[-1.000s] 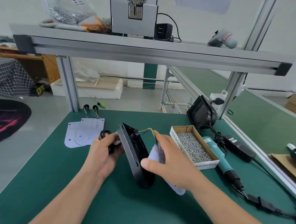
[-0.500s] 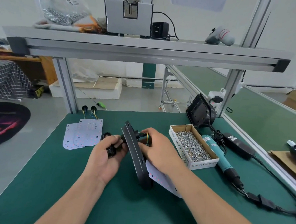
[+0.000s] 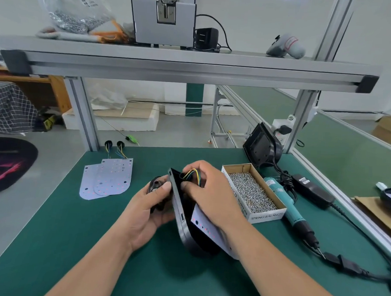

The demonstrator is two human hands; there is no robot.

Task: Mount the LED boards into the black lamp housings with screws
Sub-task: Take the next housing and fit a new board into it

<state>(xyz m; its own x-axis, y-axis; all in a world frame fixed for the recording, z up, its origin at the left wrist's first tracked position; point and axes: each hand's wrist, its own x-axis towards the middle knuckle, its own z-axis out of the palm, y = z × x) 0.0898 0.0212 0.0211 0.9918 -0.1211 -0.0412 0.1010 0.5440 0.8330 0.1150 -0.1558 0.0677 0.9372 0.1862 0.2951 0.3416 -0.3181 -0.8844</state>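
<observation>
Green surface (image 3: 71, 243), centre frame: left hand (image 3: 150, 213) gripped the upended housing (image 3: 182, 212), right hand (image 3: 210, 194) pinched its wires (image 3: 193, 172), LED board (image 3: 208, 230) apparently loose, no screws driven yet.

Bare mat (image 3: 49, 230) left; screw box (image 3: 265, 216) right.

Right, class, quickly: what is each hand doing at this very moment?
Left hand: grips the black lamp housing from behind.
Right hand: pinches the coloured wires at the housing's top.
</observation>
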